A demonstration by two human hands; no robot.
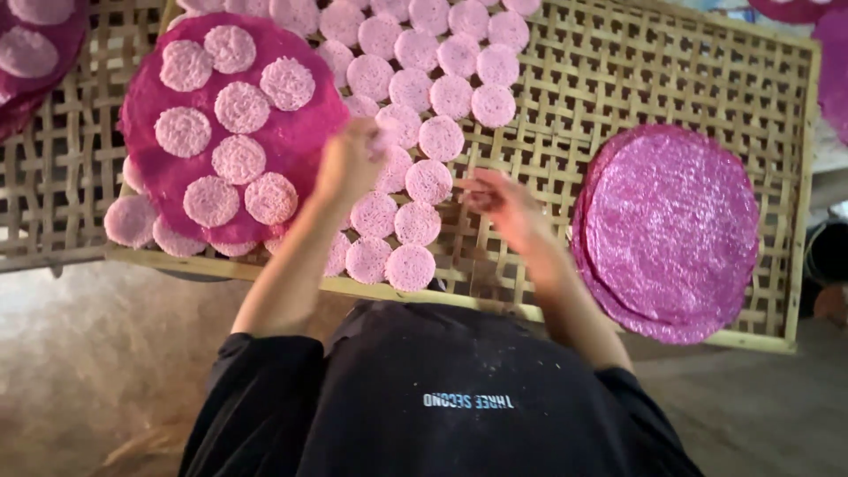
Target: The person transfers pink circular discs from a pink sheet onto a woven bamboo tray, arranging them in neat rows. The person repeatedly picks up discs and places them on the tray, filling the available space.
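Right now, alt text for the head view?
Person's left hand and right hand hover over small pale pink discs laid in rows on a woven bamboo tray; a stack of large magenta sheets lies at right.

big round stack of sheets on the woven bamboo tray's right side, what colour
Magenta-pink, glossy and bumpy: the round stack of sheets, clearest in the head view.

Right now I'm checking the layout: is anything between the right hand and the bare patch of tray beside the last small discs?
Nothing visible. The right hand hovers over open bamboo tray, just right of the small pink discs; the stack of large purple rounds lies farther right.
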